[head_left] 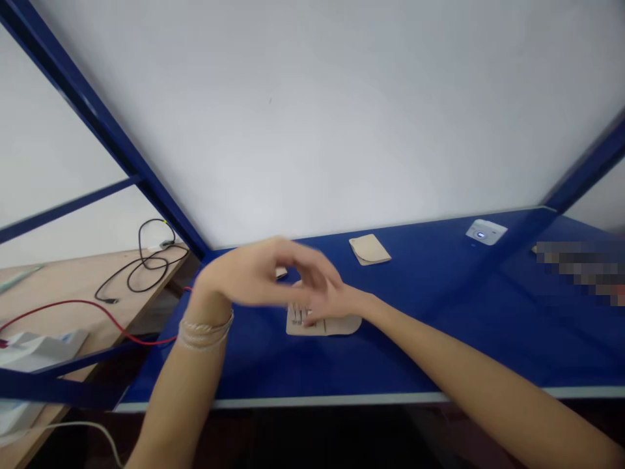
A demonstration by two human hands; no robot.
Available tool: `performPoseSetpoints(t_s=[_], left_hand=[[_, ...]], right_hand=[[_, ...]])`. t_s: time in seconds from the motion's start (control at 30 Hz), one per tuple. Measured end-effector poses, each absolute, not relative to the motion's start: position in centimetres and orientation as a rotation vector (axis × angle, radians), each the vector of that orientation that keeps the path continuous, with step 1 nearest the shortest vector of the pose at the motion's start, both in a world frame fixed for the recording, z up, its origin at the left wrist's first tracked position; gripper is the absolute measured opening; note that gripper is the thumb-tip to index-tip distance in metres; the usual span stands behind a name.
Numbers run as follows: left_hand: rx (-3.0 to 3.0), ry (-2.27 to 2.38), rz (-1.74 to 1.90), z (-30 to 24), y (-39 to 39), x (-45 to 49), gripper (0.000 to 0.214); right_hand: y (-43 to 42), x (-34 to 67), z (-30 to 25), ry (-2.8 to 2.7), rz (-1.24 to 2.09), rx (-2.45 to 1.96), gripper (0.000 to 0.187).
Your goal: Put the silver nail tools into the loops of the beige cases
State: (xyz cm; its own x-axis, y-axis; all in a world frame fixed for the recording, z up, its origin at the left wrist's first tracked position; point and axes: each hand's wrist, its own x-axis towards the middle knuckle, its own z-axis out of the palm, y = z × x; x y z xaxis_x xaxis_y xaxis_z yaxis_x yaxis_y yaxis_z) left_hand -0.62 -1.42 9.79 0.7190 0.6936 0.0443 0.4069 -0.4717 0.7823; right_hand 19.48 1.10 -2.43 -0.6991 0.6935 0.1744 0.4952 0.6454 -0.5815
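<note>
My left hand (263, 277), with bracelets on the wrist, hovers above the blue table (439, 326), its fingers loosely curled and blurred by motion. My right hand (336, 301) reaches in from the right and rests on a flat beige piece (342, 326) with dark marks on it; its fingers are partly hidden behind the left hand. A second beige piece (370, 249) lies farther back near the wall, apart from both hands. Whether either hand grips anything is unclear.
A small white device with a blue light (485, 232) sits at the back right. To the left stands a wooden bench (73, 286) with a black cable (146, 264), a red wire (97, 312) and a white box (34, 348). Blue frame posts rise on both sides.
</note>
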Motion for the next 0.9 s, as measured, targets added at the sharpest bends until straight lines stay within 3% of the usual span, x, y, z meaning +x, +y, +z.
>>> performPoseSetpoints(t_s=[0.23,0.33,0.43,0.63,0.9], left_hand=[[2.393,1.561,0.849,0.2,6.5,-4.5,0.027],[2.545,1.631,0.824,-2.3,6.9,-6.7,0.027],[2.545,1.797,0.740,-2.4,6.7,-7.6,0.039],[2.469,1.873,0.419,-2.2,6.5,-8.6,0.102],[2.534,1.759,0.370,-1.8,6.2,-8.4,0.093]], right_hand=[[1.7,19.5,-2.9,-2.545,0.810,-0.894,0.081],[1.9,19.5,-3.1,-2.543,0.839,-0.892,0.082],[1.9,19.5,-3.0,-2.541,0.857,-0.894,0.081],[1.7,19.6,-2.8,-2.525,0.884,-0.945,0.084],[1.9,19.9,-2.9,-2.499,0.899,-0.933,0.086]])
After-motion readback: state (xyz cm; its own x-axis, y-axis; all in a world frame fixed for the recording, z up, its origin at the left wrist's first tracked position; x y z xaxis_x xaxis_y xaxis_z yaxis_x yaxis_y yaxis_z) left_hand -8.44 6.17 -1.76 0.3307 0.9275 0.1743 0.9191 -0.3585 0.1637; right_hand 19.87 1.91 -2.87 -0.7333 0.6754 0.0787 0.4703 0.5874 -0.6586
